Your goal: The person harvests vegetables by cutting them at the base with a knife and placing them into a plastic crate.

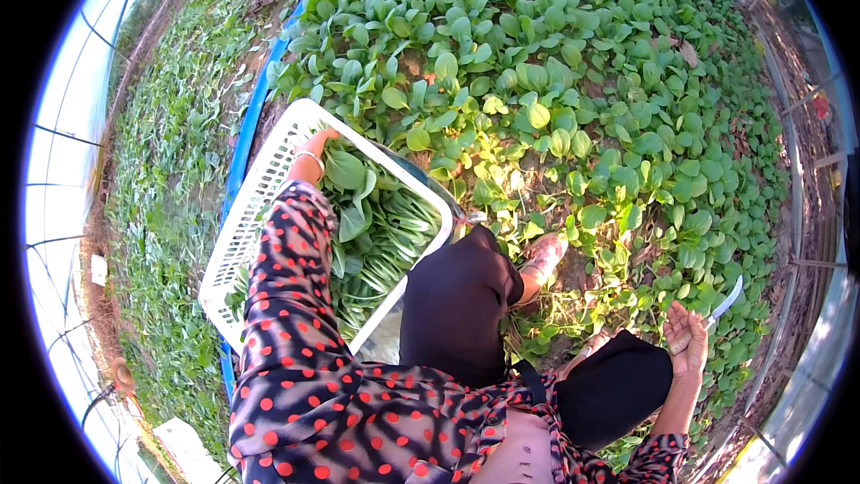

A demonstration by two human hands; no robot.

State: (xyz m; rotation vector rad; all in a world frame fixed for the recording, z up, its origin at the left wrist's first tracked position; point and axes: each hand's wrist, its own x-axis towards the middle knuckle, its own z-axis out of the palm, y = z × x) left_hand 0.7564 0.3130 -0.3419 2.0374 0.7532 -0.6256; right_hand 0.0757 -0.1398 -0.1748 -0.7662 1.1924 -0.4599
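My left hand, with a bangle at the wrist, reaches into the far left corner of a white plastic crate. It rests at the cut leafy greens, and its fingertips are partly hidden among them. The greens lie in bunches, with pale stems turned toward the crate's right side and broad leaves on the left. Off to the right, beside my knee, my right hand is palm up and loosely holds a knife with a curved blade. The knife's handle is mostly hidden by the hand.
Dense leafy plants grow ahead and to the right. A blue strip runs along the bed's left edge, with another planted bed beyond. My foot stands among the plants. Plastic-covered frames line the left side.
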